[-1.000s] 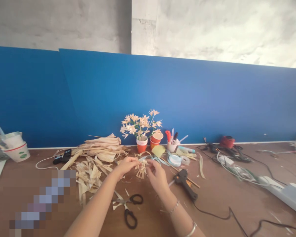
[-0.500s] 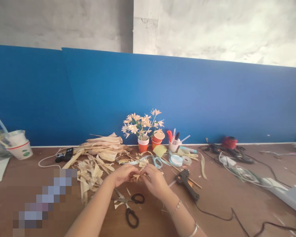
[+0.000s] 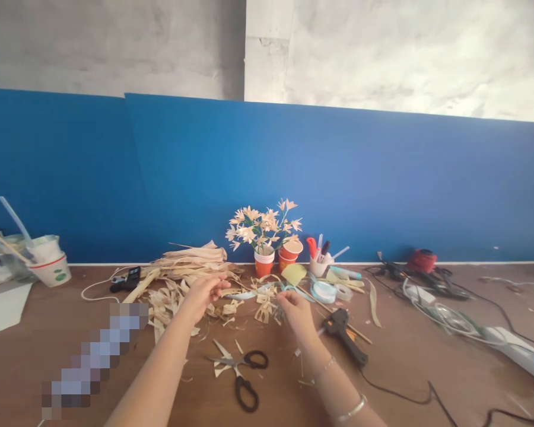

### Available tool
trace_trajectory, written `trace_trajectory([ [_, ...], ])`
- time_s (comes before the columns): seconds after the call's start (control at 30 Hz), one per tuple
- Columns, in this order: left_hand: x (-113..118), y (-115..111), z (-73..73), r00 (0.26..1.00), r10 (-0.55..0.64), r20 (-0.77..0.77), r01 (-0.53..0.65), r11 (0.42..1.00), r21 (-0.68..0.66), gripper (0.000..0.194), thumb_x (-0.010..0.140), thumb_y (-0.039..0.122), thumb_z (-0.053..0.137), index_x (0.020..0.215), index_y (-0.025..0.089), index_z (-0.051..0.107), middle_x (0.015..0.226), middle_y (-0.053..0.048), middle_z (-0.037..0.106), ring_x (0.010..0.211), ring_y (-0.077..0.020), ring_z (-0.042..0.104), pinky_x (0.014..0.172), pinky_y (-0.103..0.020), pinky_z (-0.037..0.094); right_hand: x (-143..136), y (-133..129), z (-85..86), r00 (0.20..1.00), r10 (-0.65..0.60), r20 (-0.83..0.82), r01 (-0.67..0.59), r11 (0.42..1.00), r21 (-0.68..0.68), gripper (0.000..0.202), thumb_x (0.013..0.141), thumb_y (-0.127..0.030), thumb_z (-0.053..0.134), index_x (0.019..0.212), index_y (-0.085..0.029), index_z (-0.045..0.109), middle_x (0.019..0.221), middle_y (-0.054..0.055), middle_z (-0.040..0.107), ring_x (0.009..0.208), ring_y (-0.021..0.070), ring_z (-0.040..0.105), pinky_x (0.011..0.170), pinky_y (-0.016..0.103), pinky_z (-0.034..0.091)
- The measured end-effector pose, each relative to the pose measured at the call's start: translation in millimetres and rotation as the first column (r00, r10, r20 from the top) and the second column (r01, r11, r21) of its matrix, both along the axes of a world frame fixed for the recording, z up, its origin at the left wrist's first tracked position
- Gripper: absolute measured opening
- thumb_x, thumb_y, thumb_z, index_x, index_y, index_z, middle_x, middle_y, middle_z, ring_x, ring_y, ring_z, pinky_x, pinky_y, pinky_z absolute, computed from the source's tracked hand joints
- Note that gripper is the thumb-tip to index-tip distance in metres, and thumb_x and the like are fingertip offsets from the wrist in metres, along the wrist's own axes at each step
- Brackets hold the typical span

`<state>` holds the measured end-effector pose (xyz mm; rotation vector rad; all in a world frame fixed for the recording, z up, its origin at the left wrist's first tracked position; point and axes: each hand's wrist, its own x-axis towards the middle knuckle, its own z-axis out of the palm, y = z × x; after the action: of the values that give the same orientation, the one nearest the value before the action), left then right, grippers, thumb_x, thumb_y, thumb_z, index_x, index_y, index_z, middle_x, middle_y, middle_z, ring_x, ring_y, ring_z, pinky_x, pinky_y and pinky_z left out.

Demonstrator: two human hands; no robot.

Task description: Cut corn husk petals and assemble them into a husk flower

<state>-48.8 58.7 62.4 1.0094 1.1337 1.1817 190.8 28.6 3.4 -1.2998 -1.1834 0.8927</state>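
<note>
My left hand (image 3: 205, 295) is raised over the dried husk scraps (image 3: 167, 305), its fingers loosely apart and nothing visible in them. To the right, my right hand (image 3: 297, 311) has its fingertips pressed together beside a small cluster of pale husk flower pieces (image 3: 266, 308); whatever they may hold is hidden. Between my forearms, a pair of scissors (image 3: 238, 366) with black handles lies spread on the brown table (image 3: 196, 394). Just behind my hands, pale husk flowers (image 3: 264, 224) on green stems stand in an orange-and-white paper cup (image 3: 264, 264).
A black glue gun (image 3: 345, 338) lies right of my right hand, its cord trailing forward. Husk sheets (image 3: 191, 261) are piled at back left. Tape rolls (image 3: 324, 290) and a cup of pens (image 3: 319, 267) sit at back right. A power strip (image 3: 516, 350) lies far right.
My hands, close together over a pale husk piece before, have moved apart, the left one leftward and the right one rightward. Husk flower pieces now show on the table between them.
</note>
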Motion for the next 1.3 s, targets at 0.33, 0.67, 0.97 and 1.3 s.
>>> trace_trajectory([
  [0.33, -5, -6, -16.2, 0.995, 0.074, -0.073, -0.071, 0.997, 0.044, 0.037, 0.057, 0.045, 0.075, 0.075, 0.013, 0.067, 0.082, -0.01, 0.074, 0.057, -0.0127, 0.058, 0.043, -0.02, 0.034, -17, 15, 21.7, 0.889, -0.119, 0.443, 0.159, 0.986, -0.055, 0.023, 0.073, -0.018, 0.052, 0.091, -0.014, 0.066, 0.086, 0.009, 0.068, 0.084, 0.0232, 0.061, 0.073, 0.031, 0.041],
  [0.67, -24, -9, 3.9, 0.953, 0.144, -0.266, -0.102, 0.981, 0.165, 0.044, 0.069, 0.059, 0.059, 0.058, 0.016, 0.062, 0.067, -0.007, 0.068, 0.052, -0.0123, 0.052, 0.044, -0.022, 0.034, -65, -73, 49.5, 0.355, 0.453, 0.818, -0.346, 0.876, -0.336, 0.015, 0.07, -0.019, 0.058, 0.081, -0.018, 0.068, 0.088, 0.01, 0.067, 0.081, 0.0237, 0.063, 0.067, 0.029, 0.041],
  [0.97, -41, -7, -3.8, 0.731, 0.1, -0.675, 0.086, 0.968, 0.236, 0.016, 0.066, 0.02, 0.064, 0.081, 0.019, 0.071, 0.086, -0.006, 0.072, 0.08, -0.0226, 0.064, 0.074, -0.031, 0.047, -73, -88, 56.7, 0.17, 0.488, 0.856, -0.259, 0.86, -0.439, 0.047, 0.058, -0.001, 0.057, 0.103, -0.013, 0.063, 0.111, 0.017, 0.058, 0.092, 0.0301, 0.063, 0.07, 0.032, 0.045],
  [1.3, -42, -10, -15.5, 0.306, 0.189, -0.933, 0.234, 0.935, 0.266, 0.021, 0.079, 0.012, 0.048, 0.08, 0.022, 0.067, 0.094, -0.007, 0.07, 0.093, -0.024, 0.063, 0.081, -0.031, 0.042, -42, -68, 25.5, 0.592, 0.569, 0.571, -0.526, 0.809, -0.261, 0.03, 0.063, -0.012, 0.058, 0.088, -0.02, 0.072, 0.079, 0.003, 0.066, 0.068, 0.0166, 0.058, 0.061, 0.024, 0.04],
])
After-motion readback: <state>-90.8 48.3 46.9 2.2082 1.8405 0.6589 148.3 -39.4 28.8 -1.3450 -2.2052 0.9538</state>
